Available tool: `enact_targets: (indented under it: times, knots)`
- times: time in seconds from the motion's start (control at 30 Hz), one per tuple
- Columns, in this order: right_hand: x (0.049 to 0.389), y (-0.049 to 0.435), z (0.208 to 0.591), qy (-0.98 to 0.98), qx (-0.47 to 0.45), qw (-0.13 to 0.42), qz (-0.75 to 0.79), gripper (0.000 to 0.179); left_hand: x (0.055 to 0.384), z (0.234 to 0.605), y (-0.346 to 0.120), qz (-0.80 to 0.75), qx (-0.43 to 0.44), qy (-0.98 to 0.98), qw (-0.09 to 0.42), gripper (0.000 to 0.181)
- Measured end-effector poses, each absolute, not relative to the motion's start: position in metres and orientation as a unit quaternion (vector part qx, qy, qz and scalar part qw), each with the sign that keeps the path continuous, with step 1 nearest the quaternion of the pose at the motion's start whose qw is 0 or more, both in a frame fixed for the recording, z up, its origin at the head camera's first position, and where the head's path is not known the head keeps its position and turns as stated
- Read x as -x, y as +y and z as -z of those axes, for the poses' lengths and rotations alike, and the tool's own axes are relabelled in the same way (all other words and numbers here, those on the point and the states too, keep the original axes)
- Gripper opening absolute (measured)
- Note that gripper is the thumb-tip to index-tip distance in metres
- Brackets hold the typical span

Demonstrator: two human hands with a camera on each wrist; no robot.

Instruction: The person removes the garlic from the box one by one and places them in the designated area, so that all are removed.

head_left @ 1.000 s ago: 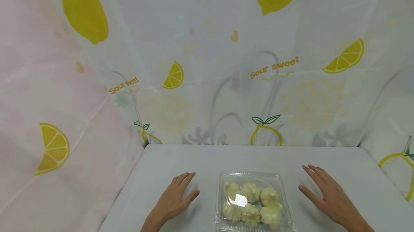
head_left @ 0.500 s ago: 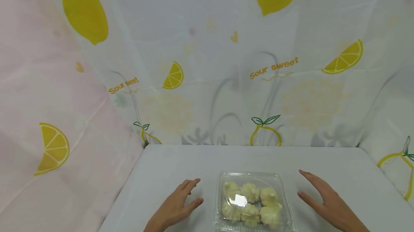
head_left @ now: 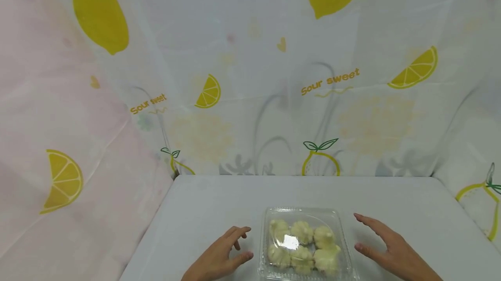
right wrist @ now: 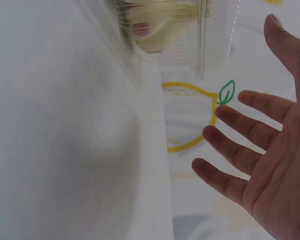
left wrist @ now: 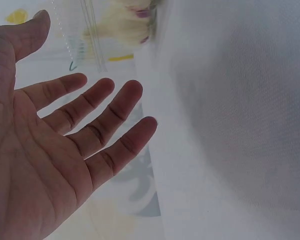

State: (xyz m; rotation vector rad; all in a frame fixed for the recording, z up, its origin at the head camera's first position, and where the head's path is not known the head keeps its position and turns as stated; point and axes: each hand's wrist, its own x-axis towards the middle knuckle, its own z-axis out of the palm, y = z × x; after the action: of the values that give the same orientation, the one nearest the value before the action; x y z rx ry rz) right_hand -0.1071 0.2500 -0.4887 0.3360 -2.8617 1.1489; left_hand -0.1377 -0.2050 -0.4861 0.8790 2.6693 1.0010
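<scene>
A clear plastic clamshell box (head_left: 341, 229) with its lid down lies on the white table, holding several pale, ridged garlic bulbs (head_left: 302, 232). To its left is my left hand (head_left: 221, 257), fingers loosely bent and spread, holding nothing. On the other side my right hand (head_left: 391, 248) has its thumb and fingers apart, likewise with nothing in it. Both palms face the box with a gap between. In the left wrist view, the box wall (left wrist: 92, 35) shows beyond the fingertips. Purple patches mark a garlic bulb (right wrist: 152, 30) in the right wrist view.
The white table (head_left: 219, 198) reaches back to a lemon-printed cloth (head_left: 250, 133) hanging behind it. A pinkish cloth side (head_left: 98, 176) stands along the left edge, and more cloth (head_left: 469, 150) along the right.
Both hands have moved inward and nearer the body, each closer to the box's sides. The box has stayed in place.
</scene>
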Motion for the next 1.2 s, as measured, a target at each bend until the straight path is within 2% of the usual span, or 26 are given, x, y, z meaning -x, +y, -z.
enact_targets:
  times: [0.17, 0.7, 0.93, 1.2]
  knots:
    - [0.105, 0.247, 0.488, -0.926, -0.118, 0.017, -0.358, 0.061, 0.136, 0.487, -0.204, -0.346, -0.308, 0.882, 0.088, 0.055]
    - [0.095, 0.247, 0.496, -0.888, -0.2, 0.009, -0.413, 0.065, 0.132, 0.488, -0.197, -0.424, -0.301, 0.835, 0.179, 0.062]
    - [0.099, 0.247, 0.503, -0.876, -0.22, -0.06, -0.424, 0.064, 0.131, 0.491, -0.197, -0.44, -0.297, 0.826, 0.191, 0.063]
    - [0.098, 0.243, 0.503, -0.872, -0.219, -0.067, -0.432, 0.062, 0.13, 0.498, -0.196, -0.47, -0.284, 0.81, 0.205, 0.062]
